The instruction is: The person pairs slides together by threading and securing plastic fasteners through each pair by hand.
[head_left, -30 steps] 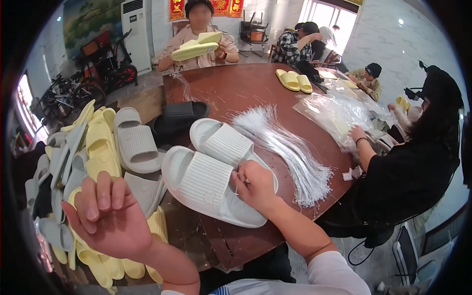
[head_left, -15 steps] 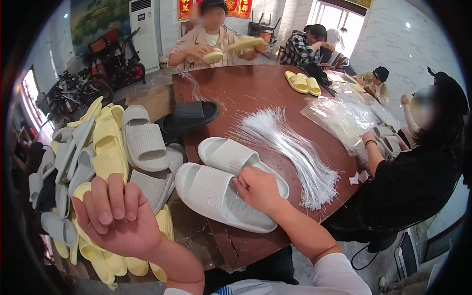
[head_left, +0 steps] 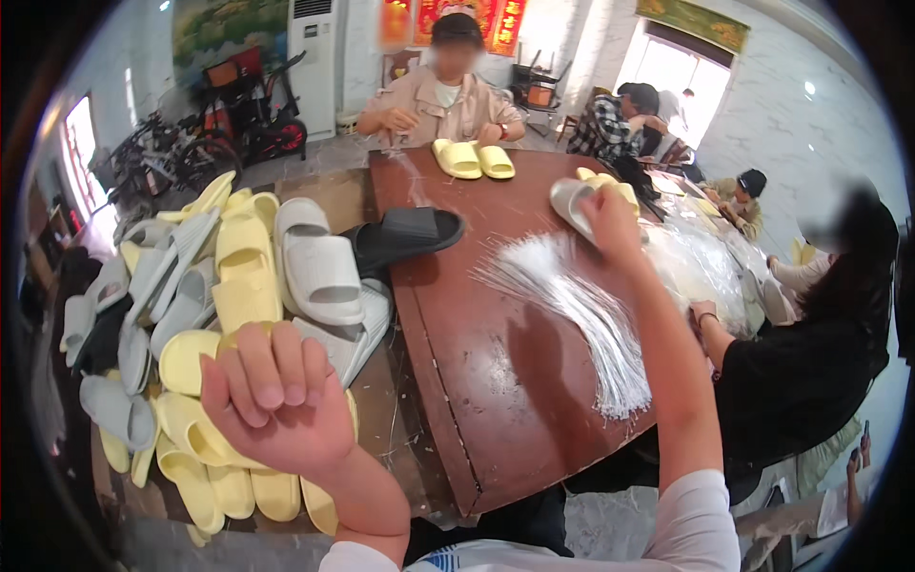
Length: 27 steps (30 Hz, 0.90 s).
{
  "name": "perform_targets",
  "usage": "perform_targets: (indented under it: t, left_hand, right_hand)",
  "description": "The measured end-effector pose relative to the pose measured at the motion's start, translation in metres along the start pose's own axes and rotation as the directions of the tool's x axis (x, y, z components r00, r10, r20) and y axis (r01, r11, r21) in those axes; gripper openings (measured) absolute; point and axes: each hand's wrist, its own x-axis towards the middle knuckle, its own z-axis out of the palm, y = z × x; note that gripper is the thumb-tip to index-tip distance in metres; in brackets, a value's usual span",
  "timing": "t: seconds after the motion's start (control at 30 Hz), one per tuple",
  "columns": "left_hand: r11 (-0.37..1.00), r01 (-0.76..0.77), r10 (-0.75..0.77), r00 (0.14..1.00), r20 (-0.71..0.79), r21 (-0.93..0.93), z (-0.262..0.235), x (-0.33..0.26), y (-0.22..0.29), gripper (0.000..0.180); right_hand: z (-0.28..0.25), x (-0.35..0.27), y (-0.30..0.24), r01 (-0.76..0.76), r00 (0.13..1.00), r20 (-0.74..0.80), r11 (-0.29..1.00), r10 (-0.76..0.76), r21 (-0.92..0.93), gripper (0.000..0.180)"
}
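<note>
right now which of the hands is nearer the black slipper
Left. The left hand is raised over the slipper pile, below the black slipper; the right hand is across the table, holding a white slipper.

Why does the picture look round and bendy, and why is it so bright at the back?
In the head view, the fisheye lens bends the brown table's edge and leaves black corners; daylight through the doorway washes out that spot; the right hand, stretched far out holding a white slipper, looks small and soft, while the left hand, close to the camera, looks big.
</note>
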Motion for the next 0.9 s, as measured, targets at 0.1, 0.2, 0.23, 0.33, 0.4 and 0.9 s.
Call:
perform_targets:
  t: [0.1,0.2,0.23,0.33,0.4,0.9]
  left_hand:
    - [0.996,-0.05,0.051,0.999,-0.01,0.074,0.004,-0.002,0.003,0.051]
    - [0.997,-0.047,0.046,0.999,0.025,0.065,0.001,-0.001,0.002,0.051]
    - [0.994,-0.086,0.084,0.996,0.023,0.075,0.001,-0.002,0.007,0.051]
    - [0.981,-0.176,0.174,0.984,0.03,0.082,0.004,-0.006,0.011,0.051]
    - [0.969,-0.222,0.222,0.975,0.016,0.109,0.005,-0.009,0.013,0.051]
    - [0.845,-0.301,0.28,0.953,0.115,0.441,-0.013,-0.003,-0.002,0.042]
  right_hand:
    - [0.02,-0.073,-0.059,0.086,0.94,0.33,0.996,-0.092,0.034,0.035]
    - [0.043,-0.103,-0.097,0.127,0.888,0.436,0.99,-0.144,0.07,0.037]
    - [0.055,-0.107,-0.11,0.157,0.87,0.461,0.985,-0.175,0.079,0.039]
    - [0.104,-0.093,-0.127,0.319,0.927,0.152,0.934,-0.343,0.162,0.052]
    - [0.13,-0.086,-0.141,0.418,0.906,-0.019,0.888,-0.422,0.191,0.059]
    - [0.028,-0.077,-0.127,0.446,0.894,0.069,0.865,-0.443,-0.231,0.077]
